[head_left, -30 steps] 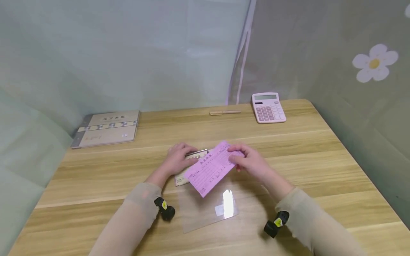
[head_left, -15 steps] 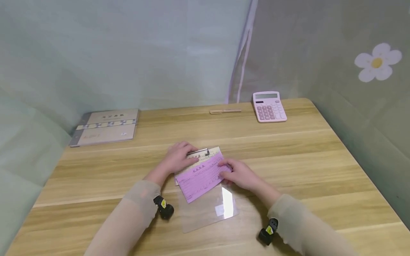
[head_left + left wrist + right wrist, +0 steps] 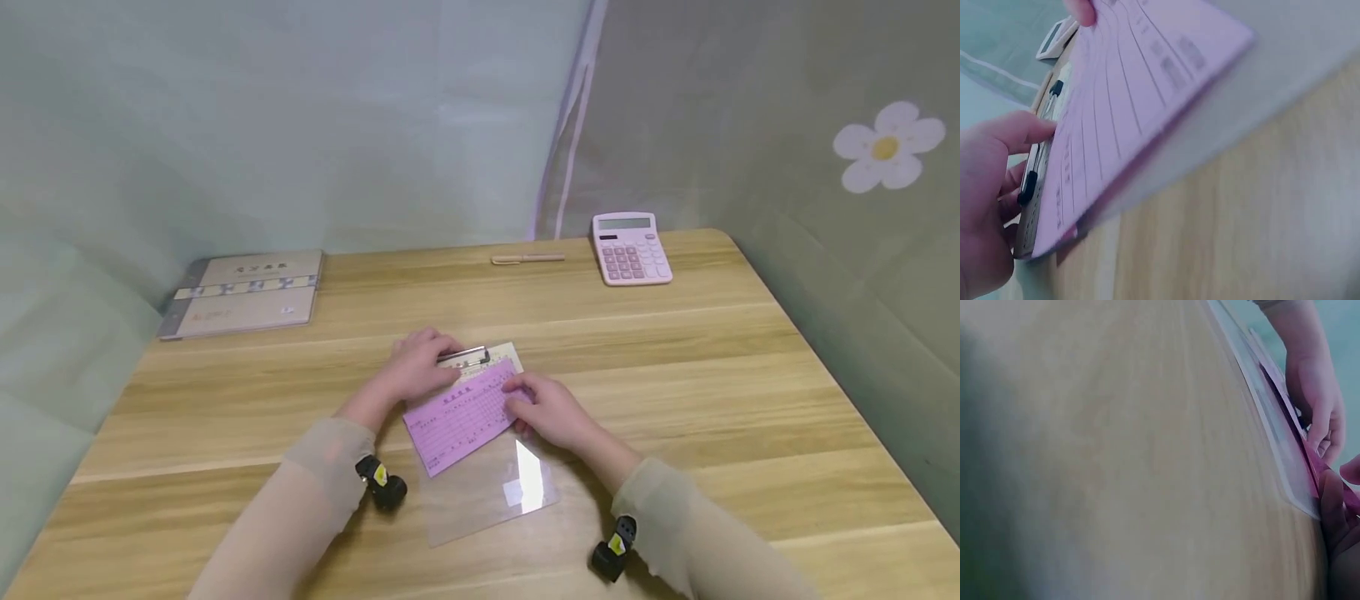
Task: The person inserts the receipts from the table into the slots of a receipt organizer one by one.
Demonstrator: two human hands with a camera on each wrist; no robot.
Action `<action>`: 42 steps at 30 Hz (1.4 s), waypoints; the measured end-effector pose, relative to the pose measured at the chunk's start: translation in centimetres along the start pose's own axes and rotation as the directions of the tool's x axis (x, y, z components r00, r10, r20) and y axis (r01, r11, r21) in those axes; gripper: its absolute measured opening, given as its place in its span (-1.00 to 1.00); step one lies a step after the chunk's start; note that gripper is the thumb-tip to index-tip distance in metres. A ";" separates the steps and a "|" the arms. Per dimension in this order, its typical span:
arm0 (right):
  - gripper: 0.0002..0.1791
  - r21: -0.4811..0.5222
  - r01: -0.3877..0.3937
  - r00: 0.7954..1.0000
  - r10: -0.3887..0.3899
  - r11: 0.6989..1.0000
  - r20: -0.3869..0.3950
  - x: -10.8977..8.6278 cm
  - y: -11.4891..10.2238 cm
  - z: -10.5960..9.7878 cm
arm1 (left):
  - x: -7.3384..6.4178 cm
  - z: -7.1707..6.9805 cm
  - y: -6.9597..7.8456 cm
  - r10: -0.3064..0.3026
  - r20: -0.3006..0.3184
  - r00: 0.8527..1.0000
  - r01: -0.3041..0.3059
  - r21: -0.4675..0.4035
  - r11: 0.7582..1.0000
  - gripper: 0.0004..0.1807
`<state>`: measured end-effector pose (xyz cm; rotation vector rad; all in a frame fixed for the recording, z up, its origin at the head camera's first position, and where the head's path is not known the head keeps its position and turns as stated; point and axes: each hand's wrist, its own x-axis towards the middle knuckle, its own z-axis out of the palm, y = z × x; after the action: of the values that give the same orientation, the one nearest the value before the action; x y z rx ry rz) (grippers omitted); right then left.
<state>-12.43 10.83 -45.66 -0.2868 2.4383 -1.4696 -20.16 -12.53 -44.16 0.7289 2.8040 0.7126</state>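
Note:
A transparent clipboard (image 3: 480,517) lies on the table, its metal clip (image 3: 472,358) at the far end. Under the clip is a pale yellow form (image 3: 512,352). Over it lies a pink printed form (image 3: 465,421), its near edge raised off the board in the left wrist view. My right hand (image 3: 551,412) pinches the pink form's right end between thumb and fingers. With the left hand (image 3: 420,364) I grip the clipboard at its clip; in the left wrist view the thumb (image 3: 1038,130) rests by the pink form's edge and the fingers go behind the clip.
At the back left lies a grey-beige booklet (image 3: 247,292). A capped pen (image 3: 527,258) lies along the back edge, with a pink calculator (image 3: 632,248) to its right. Curtains stand behind and beside the wooden table (image 3: 712,375).
The right hand has brought the pink form down and left, from tilted above the clipboard to lying over the yellow form. The left hand has stayed at the clip.

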 end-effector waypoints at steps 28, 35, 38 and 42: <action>-0.58 -0.047 0.021 1.000 -0.021 0.999 -0.005 0.0 0.0 0.0 | 0.2 0.6 2.1 -0.198 -0.099 0.975 0.197 -0.018 0.980 -0.58; -0.48 -0.209 0.070 0.996 -0.081 0.975 -0.044 0.1 -0.3 -0.3 | 0.6 0.3 2.1 -0.156 -0.092 0.984 0.159 0.023 0.987 -0.57; -0.47 -0.208 0.065 0.997 -0.073 0.976 -0.030 0.2 -0.2 -0.3 | 0.7 0.2 1.9 -0.150 -0.072 0.986 0.153 0.028 0.988 -0.57; -0.44 -0.185 0.034 0.999 -0.038 0.982 -0.014 0.3 -0.1 -0.4 | 0.9 0.1 1.8 -0.149 -0.050 0.988 0.150 0.027 0.988 -0.58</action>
<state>-12.80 10.99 -45.41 -0.3595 2.6007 -1.2652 -20.20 -10.64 -43.40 0.5054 2.8804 0.6705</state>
